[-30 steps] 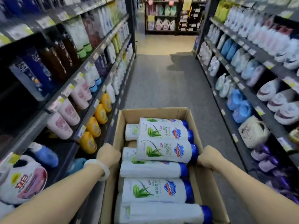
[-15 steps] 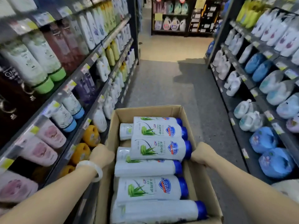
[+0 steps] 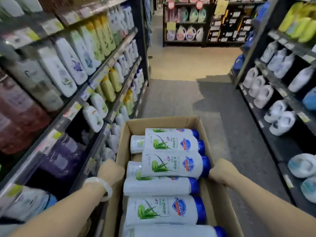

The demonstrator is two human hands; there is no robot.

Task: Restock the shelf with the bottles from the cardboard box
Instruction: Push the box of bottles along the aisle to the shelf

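Observation:
An open cardboard box (image 3: 164, 121) is carried in front of me, low in the head view. Several white bottles (image 3: 172, 164) with blue caps and a green aloe picture lie on their sides in it, stacked in layers. My left hand (image 3: 111, 170) grips the box's left wall; a pale bangle sits on that wrist. My right hand (image 3: 222, 171) grips the right wall, fingers hidden over the edge. The shelf (image 3: 109, 62) on my left holds rows of upright bottles, blurred.
A grey aisle floor (image 3: 179, 100) runs ahead between two shelving units. The right shelving (image 3: 280, 93) carries white and blue jugs and refill bags. A further shelf (image 3: 188, 28) with detergent jugs stands across the end of the aisle.
I have moved forward along the aisle with the box; the shelves on both sides have slid past. Both hands keep the same grip on the box walls.

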